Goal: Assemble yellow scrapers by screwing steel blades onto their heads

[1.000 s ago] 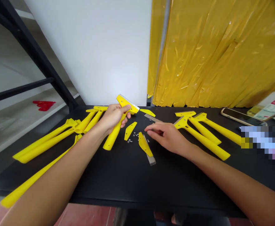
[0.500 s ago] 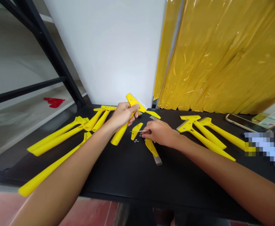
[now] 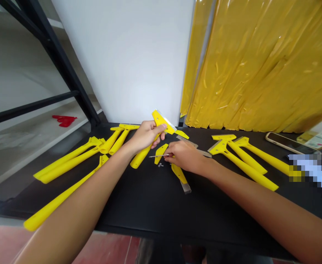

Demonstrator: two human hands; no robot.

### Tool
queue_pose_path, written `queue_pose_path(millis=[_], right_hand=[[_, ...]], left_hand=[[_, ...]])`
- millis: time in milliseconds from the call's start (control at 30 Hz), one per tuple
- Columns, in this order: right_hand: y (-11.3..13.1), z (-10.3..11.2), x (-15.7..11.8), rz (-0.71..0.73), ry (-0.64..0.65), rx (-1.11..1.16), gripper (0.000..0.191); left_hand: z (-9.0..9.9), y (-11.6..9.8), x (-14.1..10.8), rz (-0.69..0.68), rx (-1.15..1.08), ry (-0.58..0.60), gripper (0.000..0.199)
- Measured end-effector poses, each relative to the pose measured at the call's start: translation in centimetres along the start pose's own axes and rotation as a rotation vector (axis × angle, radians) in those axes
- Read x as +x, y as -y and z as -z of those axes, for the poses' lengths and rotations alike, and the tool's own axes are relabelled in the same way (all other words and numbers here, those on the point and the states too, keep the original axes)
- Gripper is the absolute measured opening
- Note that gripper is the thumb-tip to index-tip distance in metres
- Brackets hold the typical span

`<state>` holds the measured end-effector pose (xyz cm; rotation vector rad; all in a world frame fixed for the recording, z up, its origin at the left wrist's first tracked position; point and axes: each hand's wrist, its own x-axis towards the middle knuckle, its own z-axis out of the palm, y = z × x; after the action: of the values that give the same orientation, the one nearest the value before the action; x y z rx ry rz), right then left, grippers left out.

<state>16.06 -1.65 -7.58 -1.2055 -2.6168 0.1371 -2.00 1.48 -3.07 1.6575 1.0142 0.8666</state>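
My left hand (image 3: 150, 136) is closed around a yellow scraper (image 3: 140, 158), its thumb on the head, where a metal blade runs along the upper edge. My right hand (image 3: 185, 157), fingers pinched, holds a thin screwdriver (image 3: 158, 156) whose shaft points left, apart from the scraper. The screwdriver's grip is hidden in my fingers. A loose yellow clamp plate (image 3: 161, 151) lies between my hands, a second plate (image 3: 178, 173) below my right hand, and a third plate (image 3: 182, 134) behind it. Small nuts and screws (image 3: 160, 165) lie under the screwdriver.
Several yellow handles (image 3: 75, 161) lie to the left on the black tabletop (image 3: 138, 209). Scrapers with blades (image 3: 232, 157) lie to the right, near a phone (image 3: 290, 143). Loose blades (image 3: 204, 153) lie by my right hand. A white panel (image 3: 127, 62) stands behind.
The scraper in my left hand has shifted slightly right, and its head has turned a little. My right hand has moved slightly left with the screwdriver. The whole view has shifted a little.
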Motion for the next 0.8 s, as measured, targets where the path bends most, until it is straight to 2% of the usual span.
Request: queue_pose_path(millis=[100,267,367,567,700,800], right_hand=[[0.0,0.1,-0.3,0.029,0.01,-0.007,0.015],[-0.3,0.0,-0.2,0.004,-0.005,0.002,0.019],[-0.6,0.0,0.0,0.004,0.008,0.009,0.013],[-0.8,0.0,0.4,0.018,0.013,0.07,0.013],[-0.4,0.5,0.1,0.031,-0.034,0.151,0.011],[-0.4,1.6,-0.9,-0.002,-0.116,0.262,0.014]], left_hand=[[0.0,0.0,-0.1,-0.024,0.002,0.04,0.036],[0.0,0.0,-0.1,-0.02,0.025,0.023,0.038],[0.1,0.1,0.0,-0.021,0.025,0.028,0.038],[0.1,0.0,-0.1,-0.015,0.036,0.046,0.038],[0.3,0.2,0.1,0.007,0.033,0.057,0.039],[0.1,0.3,0.1,0.018,0.026,0.047,0.037]])
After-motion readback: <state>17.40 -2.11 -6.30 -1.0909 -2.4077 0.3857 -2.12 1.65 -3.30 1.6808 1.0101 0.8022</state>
